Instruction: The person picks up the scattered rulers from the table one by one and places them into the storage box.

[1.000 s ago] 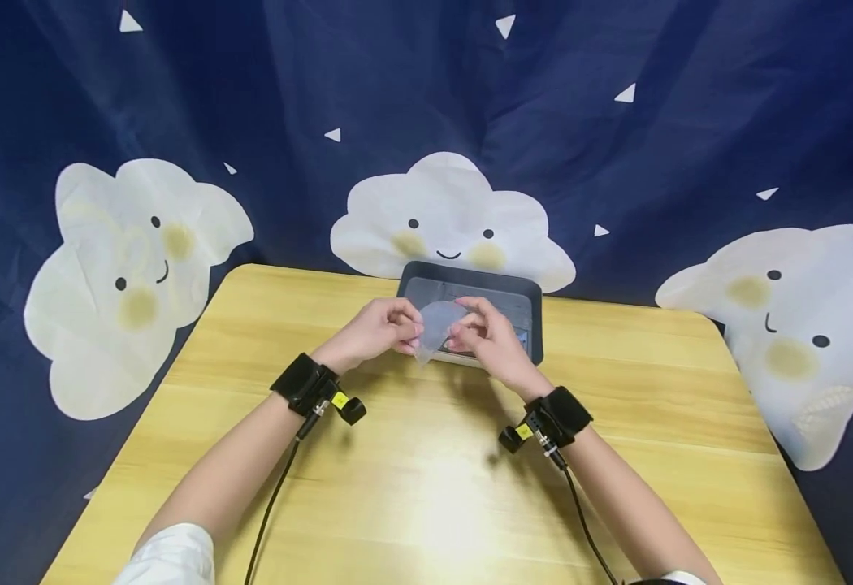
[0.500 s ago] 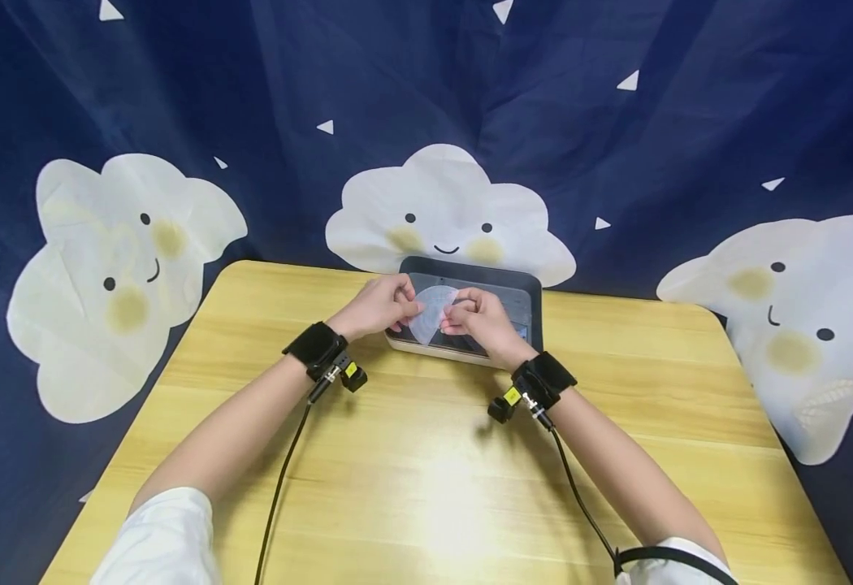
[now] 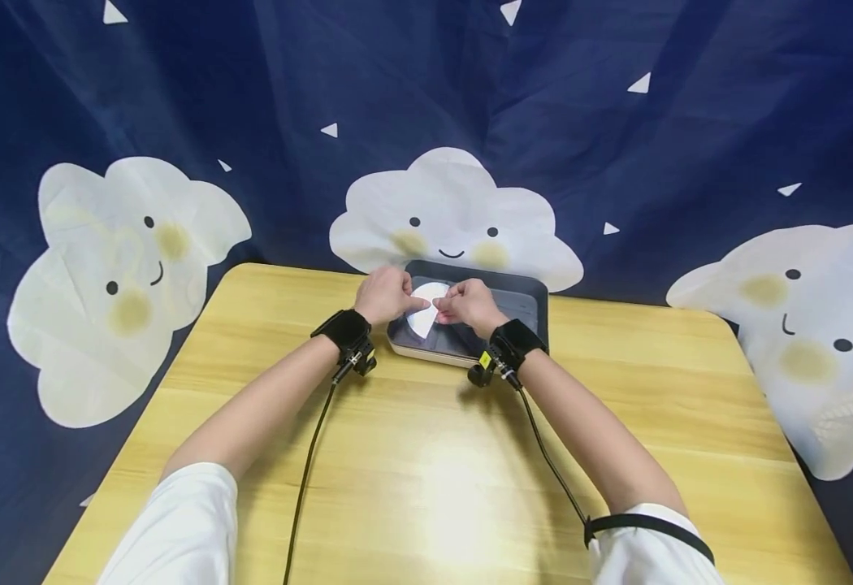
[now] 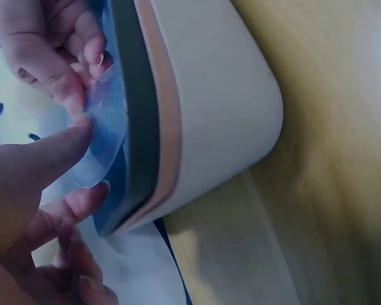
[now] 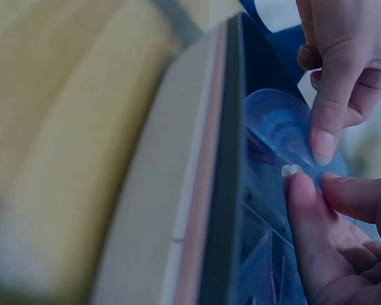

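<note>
A thin translucent plastic piece with a rounded outline and a straight edge shines white over the left part of a shallow box. My left hand grips its left side, the thumb lying on its face; in the left wrist view, a fingertip sits near the edge of the plastic piece. From the right, my right hand pinches it between thumb and a finger. Both hands' fingertips nearly meet on the plastic piece in the right wrist view. What exactly the piece is cannot be told.
The box has a dark rim, a pink band and a cream outer wall. Clear flat pieces lie inside it. It stands at the back of a wooden table, before a blue cloud-print curtain. Cables trail from both wrists.
Both hands have moved away from me, farther over the box, with the plastic piece between them. Its angle has changed, so that it now reflects bright white.
</note>
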Available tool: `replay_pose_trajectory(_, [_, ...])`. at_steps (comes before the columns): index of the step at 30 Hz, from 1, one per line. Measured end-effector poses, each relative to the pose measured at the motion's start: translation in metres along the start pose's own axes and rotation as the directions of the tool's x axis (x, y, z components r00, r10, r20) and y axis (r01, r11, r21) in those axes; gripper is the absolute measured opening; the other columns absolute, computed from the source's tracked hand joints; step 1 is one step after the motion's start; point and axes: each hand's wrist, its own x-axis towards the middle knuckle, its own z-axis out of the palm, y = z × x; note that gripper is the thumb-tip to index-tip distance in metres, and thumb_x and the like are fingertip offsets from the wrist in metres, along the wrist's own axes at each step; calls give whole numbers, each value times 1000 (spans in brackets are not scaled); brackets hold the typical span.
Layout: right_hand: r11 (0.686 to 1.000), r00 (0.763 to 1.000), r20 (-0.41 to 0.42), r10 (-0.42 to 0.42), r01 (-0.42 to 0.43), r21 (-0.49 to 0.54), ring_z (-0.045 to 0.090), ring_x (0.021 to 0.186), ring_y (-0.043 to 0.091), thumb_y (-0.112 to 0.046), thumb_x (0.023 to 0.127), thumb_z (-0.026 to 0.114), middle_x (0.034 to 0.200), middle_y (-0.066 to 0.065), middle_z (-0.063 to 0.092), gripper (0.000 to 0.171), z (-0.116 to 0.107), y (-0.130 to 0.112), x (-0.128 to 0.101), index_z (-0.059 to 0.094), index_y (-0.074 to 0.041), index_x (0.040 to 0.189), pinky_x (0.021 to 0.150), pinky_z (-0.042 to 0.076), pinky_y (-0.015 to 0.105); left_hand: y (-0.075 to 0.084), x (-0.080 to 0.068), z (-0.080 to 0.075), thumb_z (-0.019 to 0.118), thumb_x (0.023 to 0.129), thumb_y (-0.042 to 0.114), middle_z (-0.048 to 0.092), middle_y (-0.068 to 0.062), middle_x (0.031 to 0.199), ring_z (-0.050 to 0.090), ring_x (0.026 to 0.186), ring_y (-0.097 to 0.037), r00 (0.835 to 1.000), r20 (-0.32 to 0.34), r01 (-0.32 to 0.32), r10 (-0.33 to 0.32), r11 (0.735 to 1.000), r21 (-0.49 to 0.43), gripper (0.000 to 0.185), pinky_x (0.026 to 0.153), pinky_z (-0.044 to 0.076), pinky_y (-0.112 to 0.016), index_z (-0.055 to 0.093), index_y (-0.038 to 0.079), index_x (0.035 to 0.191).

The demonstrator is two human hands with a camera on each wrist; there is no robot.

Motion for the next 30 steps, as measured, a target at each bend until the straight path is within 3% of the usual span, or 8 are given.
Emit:
replay_pose_trajectory(7, [998, 999, 4, 36, -35, -43, 70, 59, 11, 3, 97, 70, 73, 11, 73, 15, 4, -2, 20, 65, 5, 83, 64, 61, 25, -4, 10, 5, 91, 80, 46, 64, -2, 77, 61, 74, -23, 997, -41, 72, -69, 994, 84, 44, 60, 45, -36, 66, 10, 70])
replay_pose_trajectory(14, [998, 996, 58, 68, -67, -12, 72, 65, 12, 8, 100, 62, 111, 28, 74, 10, 0, 1, 33, 68, 15, 101, 70, 62, 26, -2, 18, 10, 91, 82, 44, 59, -4, 90, 57, 83, -23, 998, -5, 68, -68, 990, 124, 44, 66, 44, -35, 63, 11, 88])
replay_pose_trajectory(16, [997, 995, 72, 72, -70, -28, 72, 66, 12, 7, 100, 62, 114, 29, 73, 13, -2, 1, 34, 68, 17, 105, 72, 62, 26, 0, 20, 11, 90, 82, 44, 58, -5, 91, 57, 83, -24, 997, 13, 71, -73, 990, 123, 45, 66, 43, -35, 61, 11, 89])
replay_pose_trajectory(20, [993, 999, 38, 29, -25, -120, 72, 60, 12, 5, 96, 71, 95, 24, 77, 12, -4, -5, 34, 72, 16, 100, 70, 63, 28, 2, 25, 11, 90, 83, 41, 57, -5, 90, 56, 80, -24, 995, 36, 86, -91, 990, 112, 45, 66, 42, -35, 57, 11, 88])
replay_pose_trajectory(24, [963, 999, -14, -51, 45, -264, 70, 55, 12, 0, 93, 77, 71, 14, 74, 13, -1, -9, 35, 72, 10, 86, 66, 62, 29, -1, 27, 11, 89, 86, 33, 55, -6, 88, 56, 79, -25, 997, 17, 74, -76, 994, 80, 42, 69, 43, -36, 54, 10, 88])
replay_pose_trajectory(27, [943, 997, -48, -54, 35, -331, 69, 55, 11, -3, 93, 79, 66, 6, 70, 17, 1, -9, 38, 71, 4, 80, 63, 62, 28, -4, 26, 11, 88, 88, 27, 54, -7, 89, 57, 83, -28, 998, 9, 59, -60, 996, 61, 40, 73, 44, -38, 52, 9, 87])
replay_pose_trajectory(30, [941, 998, -55, -44, 23, -338, 69, 55, 11, -3, 93, 78, 71, 9, 73, 14, 2, -4, 40, 75, 5, 81, 63, 62, 28, -4, 23, 13, 86, 89, 25, 53, -8, 90, 58, 87, -29, 998, 19, 57, -58, 997, 61, 39, 76, 46, -40, 51, 9, 86])
